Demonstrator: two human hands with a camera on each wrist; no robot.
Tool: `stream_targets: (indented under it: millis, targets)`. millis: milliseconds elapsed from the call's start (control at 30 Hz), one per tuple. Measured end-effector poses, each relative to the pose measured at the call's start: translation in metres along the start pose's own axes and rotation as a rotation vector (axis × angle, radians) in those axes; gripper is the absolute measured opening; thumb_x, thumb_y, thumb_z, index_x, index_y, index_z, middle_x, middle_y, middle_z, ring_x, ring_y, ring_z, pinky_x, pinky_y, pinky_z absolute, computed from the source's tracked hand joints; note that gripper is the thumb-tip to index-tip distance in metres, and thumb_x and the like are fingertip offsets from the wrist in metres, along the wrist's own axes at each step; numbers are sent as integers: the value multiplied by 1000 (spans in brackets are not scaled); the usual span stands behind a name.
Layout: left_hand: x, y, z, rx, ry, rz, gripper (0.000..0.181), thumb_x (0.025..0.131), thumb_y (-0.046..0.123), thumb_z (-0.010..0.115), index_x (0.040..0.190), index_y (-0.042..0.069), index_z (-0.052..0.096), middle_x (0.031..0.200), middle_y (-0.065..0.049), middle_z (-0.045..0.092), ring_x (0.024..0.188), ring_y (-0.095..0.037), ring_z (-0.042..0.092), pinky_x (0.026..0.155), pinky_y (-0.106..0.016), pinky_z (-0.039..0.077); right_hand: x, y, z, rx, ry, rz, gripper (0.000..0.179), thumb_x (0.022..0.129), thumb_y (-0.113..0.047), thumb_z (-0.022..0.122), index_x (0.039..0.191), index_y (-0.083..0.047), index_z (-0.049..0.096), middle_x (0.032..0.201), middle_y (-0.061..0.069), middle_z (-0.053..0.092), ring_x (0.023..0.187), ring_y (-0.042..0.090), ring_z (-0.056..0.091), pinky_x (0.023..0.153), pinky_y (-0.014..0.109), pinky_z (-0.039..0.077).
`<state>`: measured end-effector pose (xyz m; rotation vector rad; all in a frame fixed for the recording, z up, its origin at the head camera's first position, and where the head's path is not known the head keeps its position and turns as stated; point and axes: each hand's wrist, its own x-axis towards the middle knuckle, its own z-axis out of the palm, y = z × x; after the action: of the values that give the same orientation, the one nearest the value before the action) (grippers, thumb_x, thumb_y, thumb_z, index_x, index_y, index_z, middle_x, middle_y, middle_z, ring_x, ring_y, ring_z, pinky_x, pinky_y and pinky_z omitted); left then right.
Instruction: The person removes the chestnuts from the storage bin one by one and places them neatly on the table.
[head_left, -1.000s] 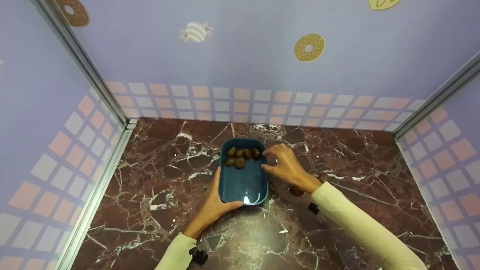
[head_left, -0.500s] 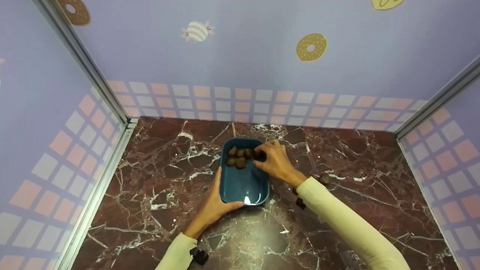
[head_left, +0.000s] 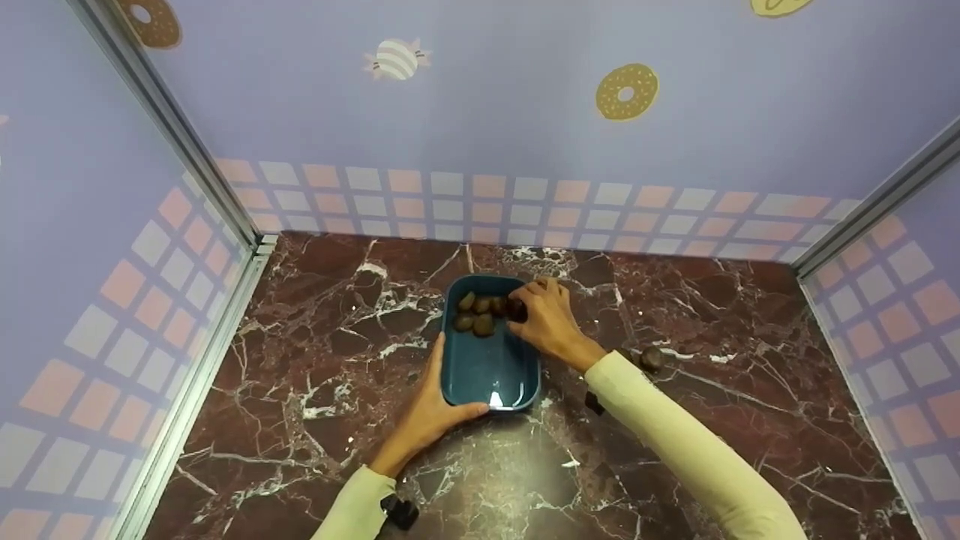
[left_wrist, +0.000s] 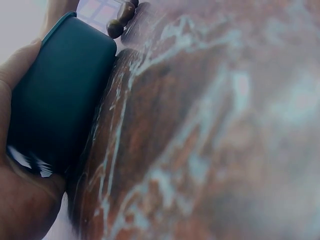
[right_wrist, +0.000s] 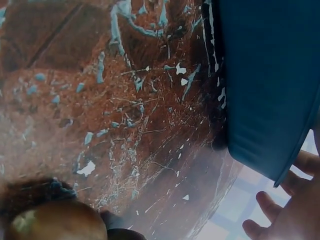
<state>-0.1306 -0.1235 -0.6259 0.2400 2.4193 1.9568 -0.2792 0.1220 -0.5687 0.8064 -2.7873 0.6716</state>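
A deep blue-green rectangular dish [head_left: 491, 367] stands on the table, several brown chestnuts [head_left: 483, 325] gathered at its far end. My left hand [head_left: 431, 405] holds the dish's near left corner, fingers along the left side and thumb at the front edge. The left wrist view shows this hand [left_wrist: 25, 205] around the dish's smooth outer wall [left_wrist: 65, 90]. Reaching over the far right rim, my right hand [head_left: 551, 322] pinches a dark chestnut [head_left: 516, 310] inside the dish, partly hidden by the fingers. From the right wrist, the fingertips are hidden behind the dish wall [right_wrist: 270, 90].
More chestnuts [head_left: 651, 358] lie on the table by the right forearm; a large one [right_wrist: 57, 222] shows close up in the right wrist view. The dark red marble-patterned table [head_left: 337, 337] is bordered by lilac panels [head_left: 487, 112] at the back and both sides.
My right hand has moved left over the dish's rim, and its fingers have closed on the chestnut in the far right corner. The left hand keeps its place on the dish.
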Motion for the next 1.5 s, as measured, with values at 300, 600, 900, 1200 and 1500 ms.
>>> stream_targets:
  millis: [300,600,900,1200,1500]
  targets:
    - [1,2,0,36,-4,-4,143,77,30,104,179,13,4,184,-15,9,168,-38,15,133,-61,16,-1,-3,-2,-81,-22,-33,47,85,-21,92,126,-1,77,124,19,76,138,52,51,112,73,37]
    - [0,3,0,26,-5,-29,143,77,35,104,179,15,6,184,-16,10,168,-38,13,133,-62,16,-12,-5,-7,-134,50,-148,31,81,-15,94,106,-2,80,102,19,78,136,51,56,115,82,28]
    - [1,-1,1,8,7,-7,143,75,28,105,179,15,7,184,-17,11,168,-39,13,133,-62,11,-13,-5,-5,-128,-28,-225,37,80,-14,96,111,0,80,112,17,78,128,42,61,118,78,33]
    - [2,1,2,20,8,-8,143,75,31,105,179,15,7,184,-16,11,168,-38,14,134,-61,11,-13,-9,-11,-121,-140,-166,37,83,-9,92,117,0,80,116,17,77,120,40,62,111,76,41]
    - [0,0,1,32,13,-11,143,76,31,104,179,14,7,184,-16,11,168,-38,15,133,-60,14,-13,-17,-11,-146,-182,-138,26,85,-12,92,107,-2,83,106,16,77,119,40,60,110,73,42]
